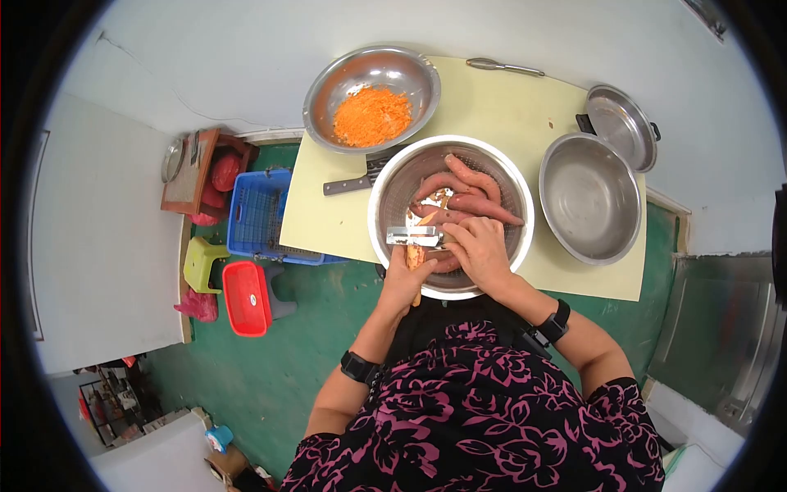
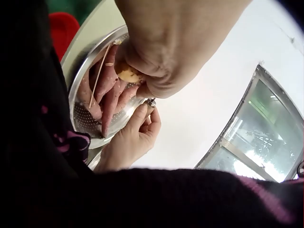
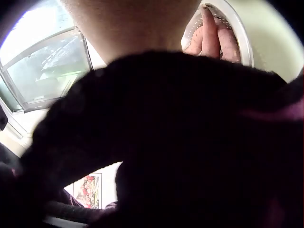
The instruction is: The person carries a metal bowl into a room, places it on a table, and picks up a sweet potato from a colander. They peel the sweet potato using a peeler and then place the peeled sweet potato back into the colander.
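Over a perforated metal basin (image 1: 385,176), the left hand (image 1: 399,283) grips a partly peeled sweet potato (image 1: 416,259), pale orange where the skin is off. The right hand (image 1: 482,250) pinches the end of a metal peeler (image 1: 414,236), whose wide head lies across the sweet potato. Several red-skinned sweet potatoes (image 1: 484,207) lie in the basin beyond the hands, with scraps of peel among them. In the left wrist view the left hand (image 2: 166,61) hides most of the held piece (image 2: 128,74); the right hand's fingertips (image 2: 144,111) hold the peeler's end.
A bowl of shredded orange pieces (image 1: 373,117) stands at the back left, beside a dark-handled knife (image 1: 346,186). On the right are a deep metal bowl (image 1: 589,199) and a shallow pan (image 1: 620,127). A whisk (image 1: 504,67) lies along the back edge.
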A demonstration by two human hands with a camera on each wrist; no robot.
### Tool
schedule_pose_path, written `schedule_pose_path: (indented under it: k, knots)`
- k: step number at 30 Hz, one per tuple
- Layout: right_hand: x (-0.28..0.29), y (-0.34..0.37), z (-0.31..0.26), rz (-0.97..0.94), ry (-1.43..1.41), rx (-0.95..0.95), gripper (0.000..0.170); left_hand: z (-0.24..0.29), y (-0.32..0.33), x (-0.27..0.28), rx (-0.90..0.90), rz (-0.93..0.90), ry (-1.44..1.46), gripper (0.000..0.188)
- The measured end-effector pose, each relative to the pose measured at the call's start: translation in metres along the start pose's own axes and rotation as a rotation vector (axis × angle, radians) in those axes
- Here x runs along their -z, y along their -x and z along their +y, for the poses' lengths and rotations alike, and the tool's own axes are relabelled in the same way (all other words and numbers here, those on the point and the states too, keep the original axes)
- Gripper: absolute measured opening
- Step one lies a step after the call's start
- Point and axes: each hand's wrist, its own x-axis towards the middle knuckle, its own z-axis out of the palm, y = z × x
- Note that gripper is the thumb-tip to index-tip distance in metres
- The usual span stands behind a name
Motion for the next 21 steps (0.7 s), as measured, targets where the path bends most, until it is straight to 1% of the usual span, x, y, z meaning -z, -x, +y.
schedule_pose_path:
  k: [1, 4, 7, 10, 13, 16, 19, 21]
  knots:
    - [-0.001, 0.000, 0.003, 0.013, 0.009, 0.009, 0.028, 0.000, 0.000, -0.001, 0.035, 0.010, -0.046, 0.052]
    - [-0.005, 0.002, 0.017, 0.027, 0.017, -0.099, 0.029, 0.008, 0.006, -0.005, 0.024, -0.006, -0.098, 0.052]
    - [0.004, 0.000, 0.012, 0.086, 0.039, -0.020, 0.030, -0.002, 0.004, -0.003, -0.072, -0.004, -0.116, 0.051]
    - [0.004, 0.001, 0.006, 0.063, 0.009, 0.024, 0.030, 0.001, 0.001, -0.007, -0.098, -0.013, 0.001, 0.051]
    - [0.000, 0.001, 0.013, 0.086, 0.008, 0.002, 0.031, -0.001, 0.001, -0.003, 0.019, -0.017, -0.136, 0.053]
    - [0.001, 0.004, 0.016, 0.065, -0.016, -0.034, 0.031, 0.009, 0.006, -0.005, 0.046, -0.020, -0.160, 0.054]
    - [0.007, 0.001, 0.012, 0.031, -0.025, 0.010, 0.030, 0.002, 0.001, -0.002, -0.059, -0.030, -0.155, 0.053]
    - [0.006, -0.001, 0.011, 0.040, -0.038, 0.022, 0.030, 0.008, 0.002, -0.007, -0.107, -0.019, -0.114, 0.051]
